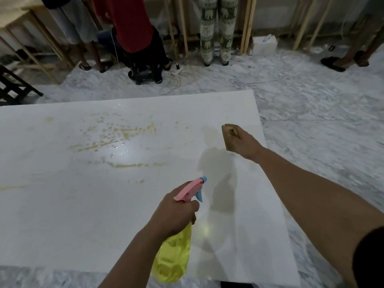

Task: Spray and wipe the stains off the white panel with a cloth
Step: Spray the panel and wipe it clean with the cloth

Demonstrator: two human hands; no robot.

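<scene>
Most yellow stains (116, 138) remain on the wet white panel (62, 215). The left hand (176, 213) grips the spray bottle (172, 254), fingers curled; the right hand (243, 142) clutches what seems a cloth (227, 136) near the far corner.

left hand (176, 210) gripping, right hand (244, 143) clutching

White panel (62, 215) lies flat on marble floor (322, 113). Yellowish stains (116, 138) spread across its far-left part, a streak nearer the middle, wet droplets among them. Left hand (176, 215) grips a yellow spray bottle (172, 256) with pink-blue trigger head, nozzle aimed toward the far edge, above the near edge. Right hand (245, 144) holds a brownish cloth (228, 136) near the panel's right edge, far corner side. Standing people's legs (218, 30) and wooden frames (247, 23) along the back wall.
</scene>
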